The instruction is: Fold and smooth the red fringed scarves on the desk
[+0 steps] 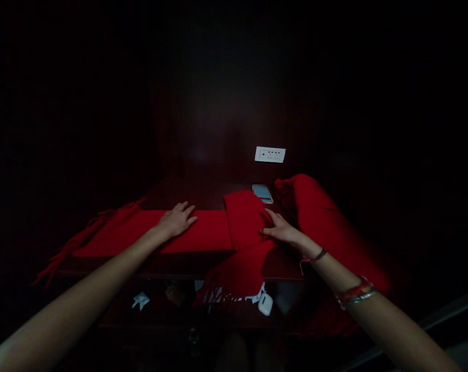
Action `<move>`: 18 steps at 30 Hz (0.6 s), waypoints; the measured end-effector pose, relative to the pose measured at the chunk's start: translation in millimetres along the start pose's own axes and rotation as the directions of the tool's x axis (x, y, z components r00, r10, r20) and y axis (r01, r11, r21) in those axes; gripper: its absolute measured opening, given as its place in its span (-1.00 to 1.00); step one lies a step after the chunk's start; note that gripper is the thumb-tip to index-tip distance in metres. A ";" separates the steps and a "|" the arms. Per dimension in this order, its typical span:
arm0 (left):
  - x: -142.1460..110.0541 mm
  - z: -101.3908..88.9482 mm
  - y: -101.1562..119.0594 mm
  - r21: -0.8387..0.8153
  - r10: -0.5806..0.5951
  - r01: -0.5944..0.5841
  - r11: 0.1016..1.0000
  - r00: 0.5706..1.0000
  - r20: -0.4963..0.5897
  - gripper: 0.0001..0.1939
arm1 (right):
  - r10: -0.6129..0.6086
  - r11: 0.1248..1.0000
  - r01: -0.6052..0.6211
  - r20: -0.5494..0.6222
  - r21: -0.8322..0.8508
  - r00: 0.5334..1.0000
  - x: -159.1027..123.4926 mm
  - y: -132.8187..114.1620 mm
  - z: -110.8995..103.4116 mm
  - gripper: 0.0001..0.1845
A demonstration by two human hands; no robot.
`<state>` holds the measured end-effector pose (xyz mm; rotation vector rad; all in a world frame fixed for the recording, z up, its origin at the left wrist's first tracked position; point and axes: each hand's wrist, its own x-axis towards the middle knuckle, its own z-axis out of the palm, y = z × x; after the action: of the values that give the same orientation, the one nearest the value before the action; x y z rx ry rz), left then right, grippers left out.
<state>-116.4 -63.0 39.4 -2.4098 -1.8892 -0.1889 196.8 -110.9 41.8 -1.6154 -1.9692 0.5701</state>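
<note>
A red scarf with fringed ends lies across the dark table. My left hand rests on its flat left stretch, palm down and fingers spread. Toward the right, the scarf is folded over itself, and one fringed end hangs down past the front edge. My right hand touches the right edge of that folded part, thumb and fingers apart. Its fingertips partly blend into the cloth's shadow.
Another heap of red cloth lies at the right. Behind the fold is a phone, below a wall socket. A lower shelf or drawer holds a white earbud case and a crumpled pale scrap. The surroundings are very dark.
</note>
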 end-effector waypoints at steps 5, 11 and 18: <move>-1.3 15.4 87.0 -0.242 0.474 -0.467 0.851 0.880 -0.031 -0.48 | -0.237 0.894 0.304 0.227 -0.329 0.944 -32.4 -14.2 0.9 -0.52; 14.7 29.5 90.6 -0.266 0.499 -0.455 0.850 0.857 0.130 -0.51 | -0.437 0.842 0.527 0.424 -0.118 0.793 -54.4 -4.2 -21.9 -0.61; 41.2 22.8 90.7 -0.192 0.481 -0.450 0.872 0.861 0.166 -0.54 | -0.393 0.878 0.466 0.391 -0.110 0.832 -69.7 -1.9 -26.8 -0.61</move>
<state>-17.6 -42.1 24.3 -3.0072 -1.3215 -0.0437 222.8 -179.8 54.6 -1.1563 -2.6428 0.5196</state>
